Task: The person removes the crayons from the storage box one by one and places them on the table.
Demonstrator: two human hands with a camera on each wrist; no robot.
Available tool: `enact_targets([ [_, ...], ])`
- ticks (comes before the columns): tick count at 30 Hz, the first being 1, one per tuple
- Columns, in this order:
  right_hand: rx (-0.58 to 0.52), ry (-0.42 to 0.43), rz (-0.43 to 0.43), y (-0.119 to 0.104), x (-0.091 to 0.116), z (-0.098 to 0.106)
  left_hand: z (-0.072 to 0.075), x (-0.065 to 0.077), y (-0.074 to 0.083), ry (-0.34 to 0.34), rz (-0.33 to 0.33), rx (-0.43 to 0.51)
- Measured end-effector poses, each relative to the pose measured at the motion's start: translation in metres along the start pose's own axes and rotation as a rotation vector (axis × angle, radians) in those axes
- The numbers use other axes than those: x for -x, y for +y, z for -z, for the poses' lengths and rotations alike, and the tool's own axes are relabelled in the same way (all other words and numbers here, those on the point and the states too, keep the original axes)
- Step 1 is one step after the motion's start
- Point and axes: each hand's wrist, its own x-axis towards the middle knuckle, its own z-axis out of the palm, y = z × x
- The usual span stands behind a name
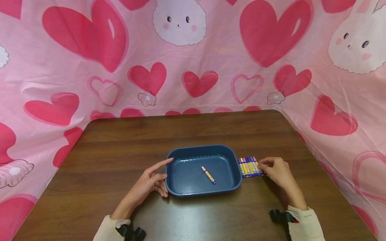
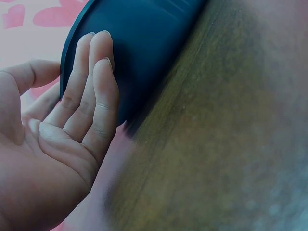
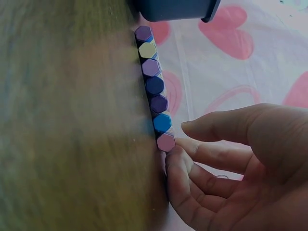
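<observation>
A dark blue rectangular tray (image 1: 187,193) stands on the table. Inside it lies one crayon (image 1: 208,175) with a pale peach tip and a yellow and blue wrapper. My left hand (image 1: 149,182) rests against the tray's left end, index finger on the rim and the other fingers along the outer wall. Right of the tray, several crayons (image 1: 249,167) lie side by side in a row. At that row's right end, my right hand (image 3: 226,159) touches the pink crayon (image 3: 166,142) with its fingertips. The thumb tip is apart from that crayon.
The brown wooden table (image 1: 126,137) runs back to a pink curtain (image 1: 211,50) printed with hearts and rabbit faces. A black wrist camera (image 1: 131,231) sits on the left sleeve, another wrist camera (image 1: 281,216) on the right.
</observation>
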Motion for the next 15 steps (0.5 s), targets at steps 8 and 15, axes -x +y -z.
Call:
enact_targets([
  [8,0.022,0.096,0.048,0.0,-0.001,-0.001,0.0,0.001,0.001,0.001,0.003,0.002],
  [15,-0.067,0.259,0.213,-0.037,0.009,-0.008,0.0,-0.001,-0.002,-0.011,-0.011,0.017],
])
